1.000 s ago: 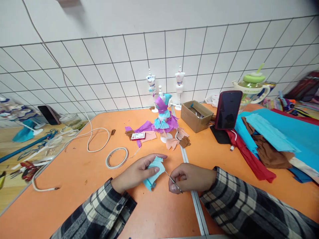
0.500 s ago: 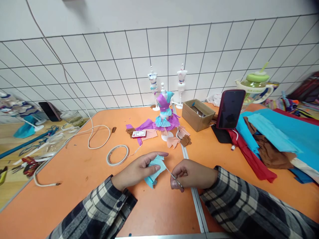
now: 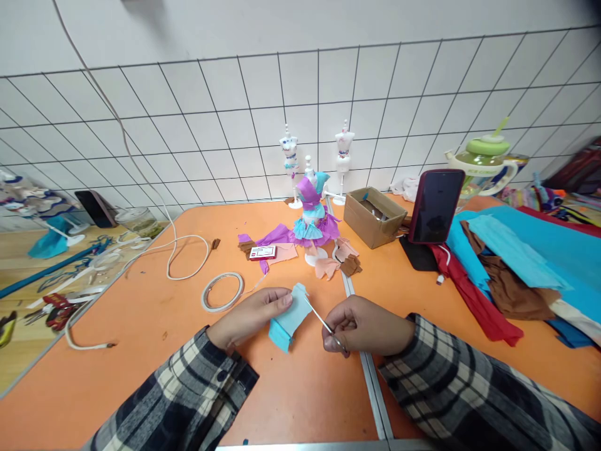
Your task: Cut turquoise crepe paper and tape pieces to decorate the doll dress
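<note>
My left hand (image 3: 251,314) pinches a small light-blue piece of crepe paper (image 3: 288,317) just above the orange table (image 3: 141,326). My right hand (image 3: 366,326) is closed round small metal scissors (image 3: 323,324), whose blades point up-left and touch the paper's right edge. Both wrists are in plaid sleeves. Farther back stands a small mannequin in a purple and blue paper dress (image 3: 310,216), with paper scraps (image 3: 338,263) around its base.
A tape roll (image 3: 222,292) and a white cable (image 3: 183,257) lie to the left. A cardboard box (image 3: 373,217), a propped phone (image 3: 434,207), a green-lidded jug (image 3: 483,163) and stacked blue, brown and red paper sheets (image 3: 516,263) sit to the right. Two bare mini mannequins (image 3: 342,150) stand by the tiled wall.
My left hand has shifted its grip, so the blue paper now hangs more open from the fingertips. The scissors have stayed at the paper's right edge.
</note>
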A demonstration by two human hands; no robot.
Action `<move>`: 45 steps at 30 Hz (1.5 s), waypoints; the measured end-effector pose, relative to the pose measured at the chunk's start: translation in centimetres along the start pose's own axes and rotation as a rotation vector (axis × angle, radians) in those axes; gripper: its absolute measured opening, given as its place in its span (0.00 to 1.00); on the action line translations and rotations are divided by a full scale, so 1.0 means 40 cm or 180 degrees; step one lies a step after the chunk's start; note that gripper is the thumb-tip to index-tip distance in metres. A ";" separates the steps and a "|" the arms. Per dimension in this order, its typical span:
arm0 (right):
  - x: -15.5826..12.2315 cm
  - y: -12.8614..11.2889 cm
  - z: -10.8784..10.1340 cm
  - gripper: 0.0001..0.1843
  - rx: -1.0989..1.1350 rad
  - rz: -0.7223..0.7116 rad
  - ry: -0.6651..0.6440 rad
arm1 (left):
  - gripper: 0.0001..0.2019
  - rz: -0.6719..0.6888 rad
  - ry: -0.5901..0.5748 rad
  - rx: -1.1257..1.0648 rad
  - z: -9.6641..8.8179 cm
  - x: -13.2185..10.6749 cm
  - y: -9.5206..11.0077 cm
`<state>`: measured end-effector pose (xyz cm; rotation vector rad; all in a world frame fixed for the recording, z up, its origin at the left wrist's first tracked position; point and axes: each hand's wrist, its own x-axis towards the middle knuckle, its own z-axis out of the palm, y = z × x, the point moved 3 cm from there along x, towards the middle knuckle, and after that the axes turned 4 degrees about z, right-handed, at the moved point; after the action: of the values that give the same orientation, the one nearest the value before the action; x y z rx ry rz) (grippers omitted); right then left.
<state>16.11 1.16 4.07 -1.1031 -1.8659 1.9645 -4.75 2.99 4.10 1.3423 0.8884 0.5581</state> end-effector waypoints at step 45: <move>0.005 0.003 0.010 0.17 -0.0861 -0.0205 0.0306 | 0.15 0.0401 0.0489 0.0289 0.019 0.003 0.014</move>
<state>15.75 0.97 3.85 -1.1684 -2.1305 1.6287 -4.00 2.74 4.61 1.4595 0.9678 0.7336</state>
